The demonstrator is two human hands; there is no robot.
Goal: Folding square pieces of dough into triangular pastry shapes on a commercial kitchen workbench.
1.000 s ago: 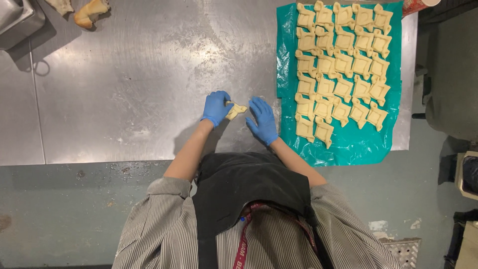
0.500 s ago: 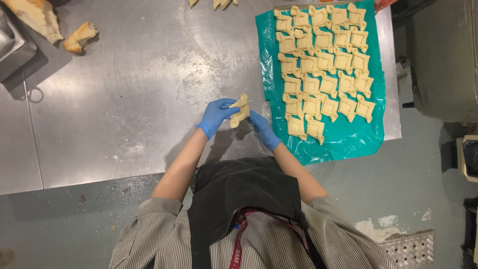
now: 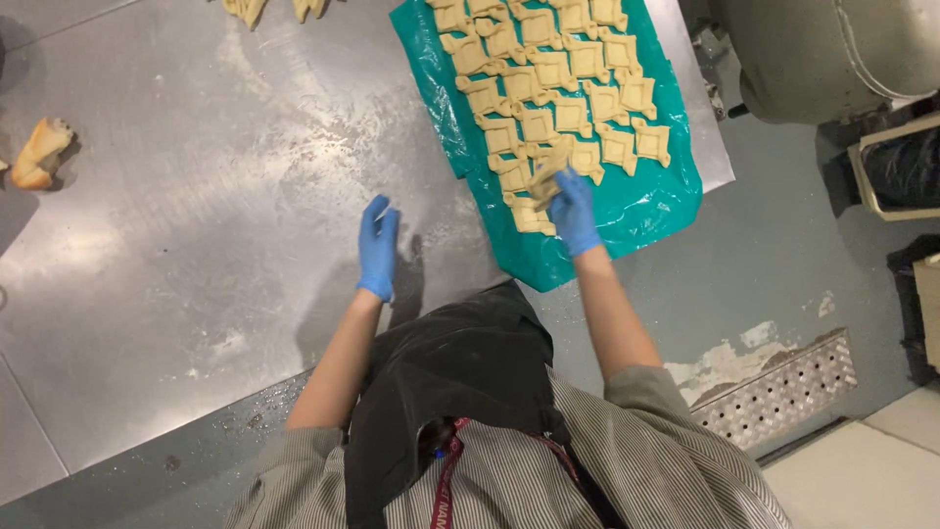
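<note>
From the head view, looking straight down, the right hand (image 3: 574,211) in a blue glove is closed around a folded dough piece (image 3: 546,182), pinching it between its fingers over the near edge of the teal plastic sheet (image 3: 641,211). The piece hangs just above the lowest rows of shaped dough pieces (image 3: 553,103) that cover the sheet in tidy lines; whether it already touches the sheet cannot be told.

The left hand (image 3: 377,247), also in a blue glove, is well to the left of the sheet, over the bare steel surface (image 3: 186,216). Its fingers are straight and loosely spread, holding nothing, and it casts a shadow on the metal just beside it.

The sheet lies on the right end of the surface, its near corner hanging past the edge. Far to the left of the sheet, near the frame's edge, sits a lump of dough (image 3: 39,154). A few dough scraps (image 3: 269,8) lie at the top edge, left of the sheet. To the right of the sheet, past the end of the surface, stands a grey metal machine (image 3: 822,49). Below the sheet, on the floor, is a metal drain grate (image 3: 778,387).
</note>
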